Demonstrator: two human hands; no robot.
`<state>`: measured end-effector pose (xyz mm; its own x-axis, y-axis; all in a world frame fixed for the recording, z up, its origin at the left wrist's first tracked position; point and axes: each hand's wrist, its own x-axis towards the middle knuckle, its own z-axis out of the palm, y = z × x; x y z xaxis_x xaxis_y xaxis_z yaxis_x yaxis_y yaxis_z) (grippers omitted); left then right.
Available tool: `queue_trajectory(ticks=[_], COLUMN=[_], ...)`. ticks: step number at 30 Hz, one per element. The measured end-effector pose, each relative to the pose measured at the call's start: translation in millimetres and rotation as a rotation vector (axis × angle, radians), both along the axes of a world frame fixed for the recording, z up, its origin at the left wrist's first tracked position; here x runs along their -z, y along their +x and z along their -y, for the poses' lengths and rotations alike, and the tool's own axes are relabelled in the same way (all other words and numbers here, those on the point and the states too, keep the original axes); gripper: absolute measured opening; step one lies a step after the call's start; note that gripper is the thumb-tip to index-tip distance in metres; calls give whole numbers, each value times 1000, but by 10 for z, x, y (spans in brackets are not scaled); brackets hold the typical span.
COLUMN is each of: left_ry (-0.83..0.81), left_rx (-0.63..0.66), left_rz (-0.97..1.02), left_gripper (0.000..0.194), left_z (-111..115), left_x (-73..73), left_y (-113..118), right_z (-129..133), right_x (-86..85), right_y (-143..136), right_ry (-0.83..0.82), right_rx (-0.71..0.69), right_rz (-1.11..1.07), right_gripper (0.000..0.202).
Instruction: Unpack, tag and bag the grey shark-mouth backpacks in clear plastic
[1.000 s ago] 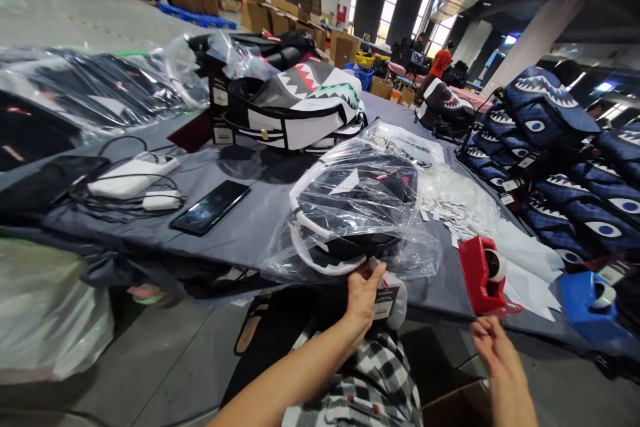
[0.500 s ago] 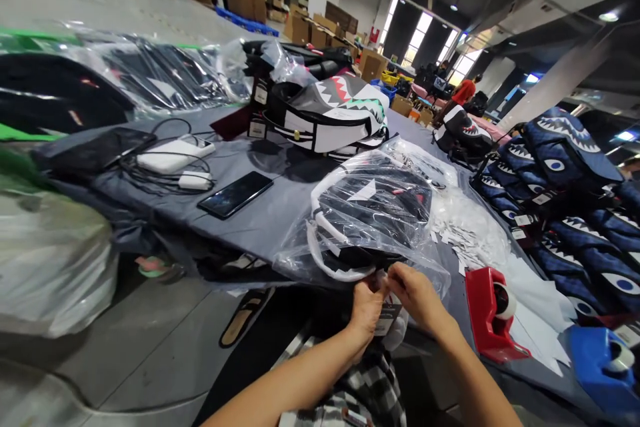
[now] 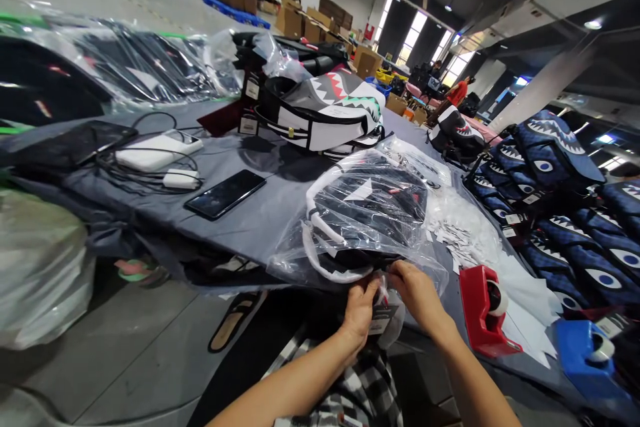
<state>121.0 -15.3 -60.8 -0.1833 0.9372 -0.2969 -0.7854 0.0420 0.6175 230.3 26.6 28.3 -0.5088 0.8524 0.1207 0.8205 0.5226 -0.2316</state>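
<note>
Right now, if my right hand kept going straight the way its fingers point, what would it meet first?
The right hand points left, toward the left hand. It would likely meet those fingers and the hang tag at the open end of the clear plastic bag first, though depth is unclear.

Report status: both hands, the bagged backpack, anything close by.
Left hand and right hand pinching bag mouth. Bagged backpack on table edge. Red tape dispenser just right.

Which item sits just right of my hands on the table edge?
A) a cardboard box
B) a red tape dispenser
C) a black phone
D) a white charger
B: the red tape dispenser stands right of the right hand; the black phone and the white charger lie off to the left.
</note>
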Motion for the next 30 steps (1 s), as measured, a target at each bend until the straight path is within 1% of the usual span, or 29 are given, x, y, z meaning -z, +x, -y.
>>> queue_trajectory(ticks=[2, 4, 8, 10, 11, 13, 15, 16, 18, 19, 20, 22, 24, 26, 28, 30], left_ry=[-11, -2, -37, -55, -55, -48, -55, -62, -78, -85, -89, -90, -71, -50, -54, -50], left_rx=[-9, -10, -29, -31, -28, -29, -33, -33, -30, -27, -25, -27, -9, 49, 138, 226], left_rz=[9, 15, -24, -41, -47, -55, -52, -44, -23, -15, -11, -12, -22, -41, -89, -204], left_gripper=[46, 46, 47, 48, 49, 50, 52, 54, 59, 61, 64, 68, 67, 63, 61, 61], left_z=[-23, -41, -61, -72, -78, -89, -95, -97, -100, -102, -104, -101, -76, -10, 101, 250], left_x=[26, 44, 80, 108, 124, 152, 178, 190, 212, 221, 226, 219, 187, 148, 127, 134], left_y=[18, 26, 18, 11, 9, 7, 5, 3, -5, -11, -19, -35, -52, -75, -114, -173], right_z=[-19, -56, -150, -184, -190, -168, -101, -56, 26, 51, 60, 27, -44, -94, -77, 23], right_x=[65, 196, 528, 637, 663, 657, 594, 555, 495, 481, 479, 499, 515, 497, 442, 385], right_y=[63, 99, 68, 34, 21, 5, -2, -7, -33, -56, -85, -151, -196, -186, -107, 22], right_ry=[-105, -167, -217, -249, -258, -249, -188, -155, -116, -126, -167, -311, -476, -600, -635, -560], right_rx=[18, 23, 34, 76, 112, 211, 277, 273, 211, 179, 169, 195, 221, 222, 191, 136], right_rz=[-118, -234, -446, -520, -546, -569, -562, -557, -545, -533, -513, -464, -439, -445, -451, -452], right_gripper=[13, 15, 15, 15, 16, 15, 10, 10, 25, 34, 40, 48, 49, 51, 52, 46])
